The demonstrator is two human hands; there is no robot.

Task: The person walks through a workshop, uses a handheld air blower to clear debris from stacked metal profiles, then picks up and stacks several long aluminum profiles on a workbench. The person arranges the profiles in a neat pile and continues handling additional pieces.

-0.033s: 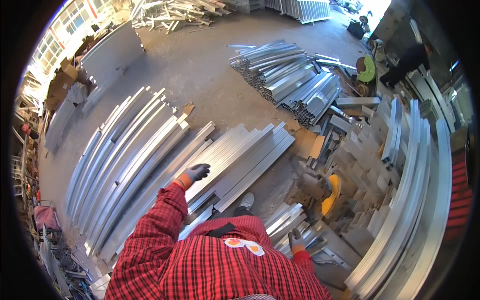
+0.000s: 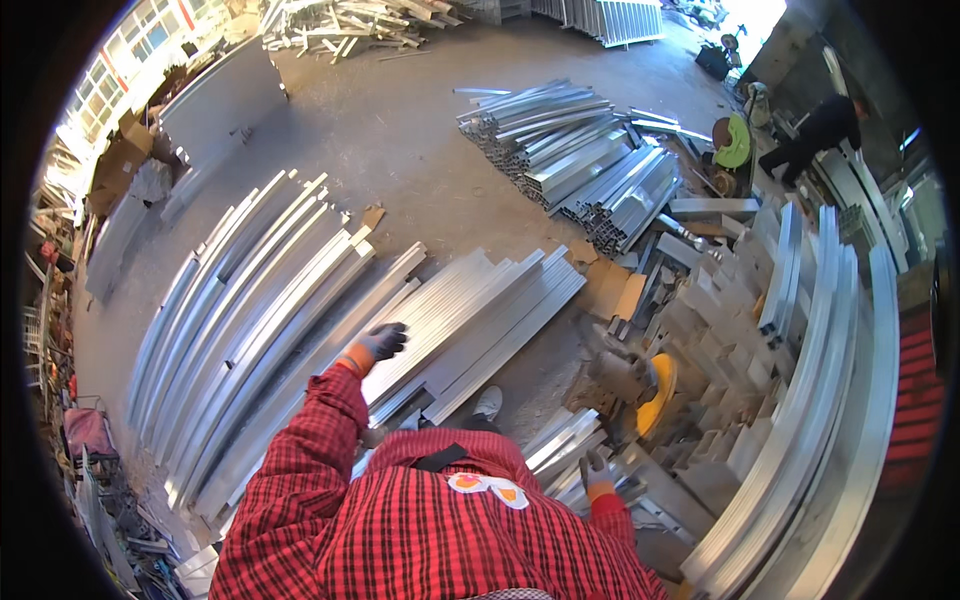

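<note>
Aluminium profiles [image 2: 470, 320] are seen stacked in rows on the floor [image 2: 400, 130], the gloved left hand [image 2: 380, 343] held loosely open above them, the gloved right hand [image 2: 596, 470] resting on shorter profiles [image 2: 560, 440], grip unclear, with sorting judged partly done.

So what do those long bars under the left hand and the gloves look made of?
Long bars: likely bare aluminium or similar light metal, silvery with sharp glints and straight extruded edges. Gloves, left hand and right hand: seemingly dark coated fabric with orange knit cuffs.
</note>
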